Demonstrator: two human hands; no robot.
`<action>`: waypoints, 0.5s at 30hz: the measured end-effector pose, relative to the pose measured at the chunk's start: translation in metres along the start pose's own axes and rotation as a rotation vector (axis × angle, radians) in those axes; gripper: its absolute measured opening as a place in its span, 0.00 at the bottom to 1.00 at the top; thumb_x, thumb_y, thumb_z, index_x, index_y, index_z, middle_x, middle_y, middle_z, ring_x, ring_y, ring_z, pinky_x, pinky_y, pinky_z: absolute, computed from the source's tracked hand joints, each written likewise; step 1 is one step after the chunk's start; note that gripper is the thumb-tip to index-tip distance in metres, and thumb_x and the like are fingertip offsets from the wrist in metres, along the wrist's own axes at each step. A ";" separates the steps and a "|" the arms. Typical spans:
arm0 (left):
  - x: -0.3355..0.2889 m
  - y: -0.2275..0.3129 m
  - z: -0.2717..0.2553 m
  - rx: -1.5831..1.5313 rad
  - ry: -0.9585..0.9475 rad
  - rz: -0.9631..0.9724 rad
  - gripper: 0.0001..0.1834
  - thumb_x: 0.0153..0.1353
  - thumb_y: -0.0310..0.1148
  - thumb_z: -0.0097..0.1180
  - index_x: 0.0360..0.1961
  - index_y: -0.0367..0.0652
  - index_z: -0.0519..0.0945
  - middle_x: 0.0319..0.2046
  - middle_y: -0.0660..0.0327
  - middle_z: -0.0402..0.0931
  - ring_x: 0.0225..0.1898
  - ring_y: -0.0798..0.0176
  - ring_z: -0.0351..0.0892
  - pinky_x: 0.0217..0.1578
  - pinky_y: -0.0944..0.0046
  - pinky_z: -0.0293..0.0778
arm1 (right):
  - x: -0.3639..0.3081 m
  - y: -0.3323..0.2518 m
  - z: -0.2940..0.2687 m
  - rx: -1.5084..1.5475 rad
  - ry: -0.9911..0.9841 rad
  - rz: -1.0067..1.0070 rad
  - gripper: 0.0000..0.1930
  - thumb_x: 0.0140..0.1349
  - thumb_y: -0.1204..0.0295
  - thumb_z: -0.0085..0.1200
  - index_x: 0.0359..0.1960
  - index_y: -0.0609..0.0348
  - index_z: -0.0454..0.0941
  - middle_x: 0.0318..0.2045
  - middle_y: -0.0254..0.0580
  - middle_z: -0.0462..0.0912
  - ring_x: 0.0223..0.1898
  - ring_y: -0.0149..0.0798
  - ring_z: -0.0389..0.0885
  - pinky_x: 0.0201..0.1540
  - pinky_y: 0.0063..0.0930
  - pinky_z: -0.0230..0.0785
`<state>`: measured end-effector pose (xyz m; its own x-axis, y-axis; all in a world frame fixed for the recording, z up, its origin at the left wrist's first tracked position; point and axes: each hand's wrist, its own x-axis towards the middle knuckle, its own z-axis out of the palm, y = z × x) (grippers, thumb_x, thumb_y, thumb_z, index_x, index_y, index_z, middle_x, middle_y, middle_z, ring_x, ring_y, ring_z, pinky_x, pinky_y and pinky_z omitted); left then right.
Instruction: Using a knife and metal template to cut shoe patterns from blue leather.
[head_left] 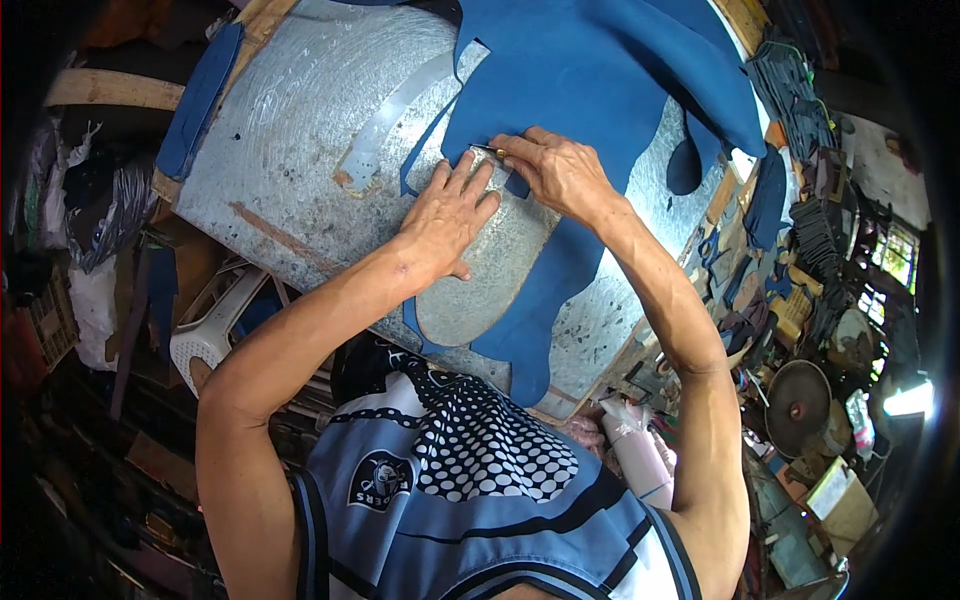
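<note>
A large blue sheet, leather-like, [560,95] drapes over the far side of a scratched metal-topped table [290,130]. On it lies a grey sole-shaped template [465,305], its rounded end toward me. My left hand [445,220] rests on the template with fingers spread flat. Just beyond those fingertips, my right hand [550,170] grips a small knife [490,150], its thin blade pointing left at the template's far end. Most of the handle is hidden in the fist. Blue material [540,310] also shows along the template's right side.
A blue cut piece [200,100] hangs over the table's left edge. A curved pale strip [395,110] lies on the metal. At left stands a white plastic stool [215,330]. Scraps and stacked dark pieces [820,230] crowd the right, near a round fan-like object [797,403].
</note>
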<state>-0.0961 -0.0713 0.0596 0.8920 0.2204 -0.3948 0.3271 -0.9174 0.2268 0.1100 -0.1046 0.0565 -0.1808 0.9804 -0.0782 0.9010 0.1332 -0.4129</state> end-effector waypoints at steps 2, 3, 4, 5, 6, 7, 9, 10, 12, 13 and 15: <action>-0.001 -0.001 -0.001 0.004 0.002 -0.002 0.57 0.37 0.62 0.73 0.66 0.42 0.65 0.71 0.43 0.52 0.74 0.40 0.45 0.70 0.43 0.51 | -0.001 0.001 0.000 0.008 -0.005 0.004 0.13 0.65 0.66 0.55 0.50 0.46 0.82 0.36 0.42 0.84 0.33 0.50 0.84 0.33 0.42 0.78; -0.001 -0.001 -0.001 0.009 0.008 -0.003 0.57 0.37 0.62 0.73 0.66 0.42 0.65 0.71 0.44 0.52 0.74 0.40 0.45 0.70 0.43 0.51 | -0.002 0.001 0.000 0.012 -0.009 0.010 0.13 0.65 0.66 0.55 0.50 0.46 0.82 0.36 0.42 0.83 0.34 0.50 0.84 0.34 0.42 0.78; -0.001 0.000 -0.001 0.008 0.004 -0.004 0.57 0.37 0.62 0.73 0.66 0.42 0.65 0.71 0.44 0.52 0.74 0.40 0.45 0.70 0.43 0.51 | -0.003 0.001 0.001 0.015 -0.011 0.009 0.13 0.65 0.66 0.55 0.50 0.46 0.82 0.36 0.42 0.83 0.34 0.50 0.84 0.34 0.42 0.78; -0.002 0.000 0.000 0.005 0.003 -0.002 0.57 0.37 0.61 0.73 0.66 0.42 0.65 0.71 0.44 0.52 0.74 0.40 0.45 0.70 0.43 0.51 | -0.005 0.000 0.002 0.016 0.002 0.001 0.13 0.65 0.66 0.55 0.50 0.47 0.82 0.37 0.42 0.83 0.34 0.51 0.84 0.34 0.42 0.78; -0.003 0.001 0.000 0.001 0.003 0.000 0.57 0.37 0.61 0.73 0.66 0.42 0.65 0.70 0.44 0.52 0.74 0.40 0.46 0.70 0.43 0.51 | -0.006 -0.001 0.002 0.017 0.015 -0.007 0.13 0.65 0.66 0.55 0.50 0.47 0.82 0.38 0.42 0.83 0.35 0.51 0.84 0.35 0.43 0.78; -0.003 0.002 0.001 0.000 -0.002 0.000 0.57 0.37 0.61 0.73 0.66 0.42 0.65 0.70 0.44 0.52 0.74 0.40 0.46 0.70 0.43 0.51 | -0.007 -0.002 0.001 0.021 0.013 -0.007 0.13 0.65 0.66 0.55 0.50 0.47 0.82 0.38 0.42 0.83 0.35 0.51 0.84 0.35 0.43 0.78; -0.003 0.001 -0.001 0.008 0.000 0.003 0.57 0.37 0.61 0.74 0.65 0.42 0.66 0.70 0.43 0.52 0.73 0.40 0.46 0.70 0.43 0.51 | -0.008 -0.004 -0.006 0.031 -0.035 0.039 0.13 0.65 0.67 0.55 0.51 0.49 0.81 0.42 0.41 0.84 0.37 0.51 0.84 0.38 0.43 0.78; -0.003 0.000 -0.001 0.008 -0.003 0.002 0.57 0.37 0.61 0.74 0.65 0.42 0.66 0.70 0.43 0.52 0.73 0.40 0.46 0.70 0.43 0.51 | -0.013 -0.001 -0.006 0.034 -0.035 0.037 0.13 0.65 0.67 0.55 0.51 0.49 0.81 0.42 0.41 0.84 0.37 0.51 0.84 0.38 0.43 0.78; -0.003 0.002 0.000 0.004 0.028 0.012 0.57 0.37 0.61 0.74 0.65 0.41 0.66 0.70 0.43 0.52 0.73 0.40 0.46 0.70 0.43 0.52 | -0.026 0.004 -0.007 0.046 -0.007 0.018 0.14 0.65 0.69 0.54 0.52 0.50 0.81 0.47 0.41 0.84 0.43 0.51 0.84 0.43 0.40 0.78; -0.004 0.002 0.000 0.005 0.028 0.013 0.57 0.37 0.61 0.74 0.65 0.41 0.66 0.70 0.43 0.52 0.73 0.40 0.46 0.70 0.43 0.52 | -0.026 0.004 -0.005 0.046 -0.006 0.019 0.14 0.65 0.69 0.54 0.52 0.50 0.81 0.47 0.41 0.84 0.43 0.51 0.84 0.43 0.40 0.78; -0.004 0.002 -0.002 0.001 0.000 -0.008 0.57 0.36 0.60 0.75 0.65 0.41 0.66 0.71 0.43 0.52 0.73 0.39 0.46 0.70 0.43 0.52 | -0.025 0.003 -0.005 0.066 0.021 0.013 0.13 0.66 0.67 0.53 0.50 0.50 0.81 0.49 0.41 0.84 0.42 0.50 0.84 0.42 0.41 0.79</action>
<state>-0.0979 -0.0735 0.0638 0.8895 0.2276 -0.3961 0.3336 -0.9161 0.2227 0.1191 -0.1284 0.0614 -0.1604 0.9849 -0.0651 0.8750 0.1113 -0.4712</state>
